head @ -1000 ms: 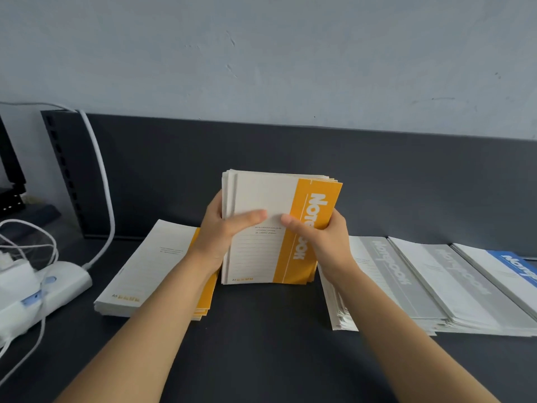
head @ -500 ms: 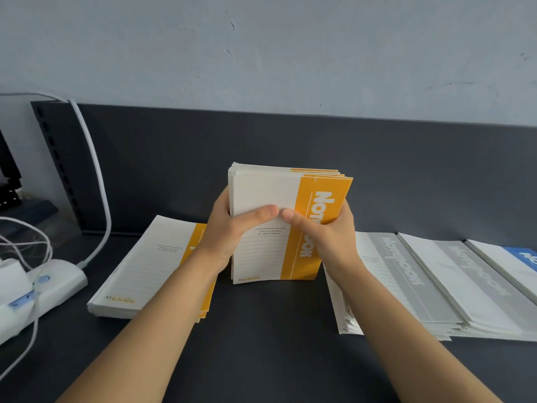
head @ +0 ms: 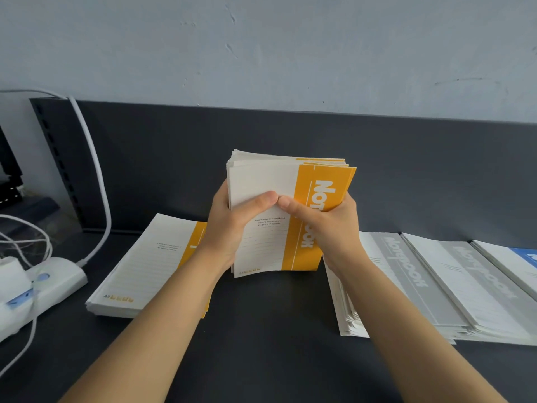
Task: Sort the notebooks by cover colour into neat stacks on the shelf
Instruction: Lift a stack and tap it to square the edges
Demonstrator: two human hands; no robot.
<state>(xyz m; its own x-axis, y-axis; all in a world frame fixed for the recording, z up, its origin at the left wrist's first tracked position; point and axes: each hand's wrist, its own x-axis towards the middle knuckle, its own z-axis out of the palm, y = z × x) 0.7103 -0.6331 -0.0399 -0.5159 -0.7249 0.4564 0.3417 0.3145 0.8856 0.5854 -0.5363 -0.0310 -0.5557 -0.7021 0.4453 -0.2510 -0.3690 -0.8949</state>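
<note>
A bundle of orange-and-white notebooks (head: 273, 245) stands upright on its lower edge on the dark shelf (head: 261, 330), at the centre. My left hand (head: 232, 225) grips its left side, thumb across the front cover. My right hand (head: 328, 225) grips the right side, thumb meeting the left thumb on the cover. Another orange stack (head: 145, 266) lies flat to the left, partly hidden by my left forearm. Two grey-banded stacks (head: 406, 280) (head: 476, 289) lie flat to the right, and a blue-banded notebook (head: 520, 266) sits at the right edge.
A white power strip (head: 37, 289) with plugs and white cables (head: 93, 175) sits at the left end of the shelf. The shelf's dark back panel (head: 406, 170) rises behind the stacks, under a pale wall.
The upright orange bundle and both hands have shifted slightly right, and my thumbs have closed together on the front cover. The view has dipped a little.
</note>
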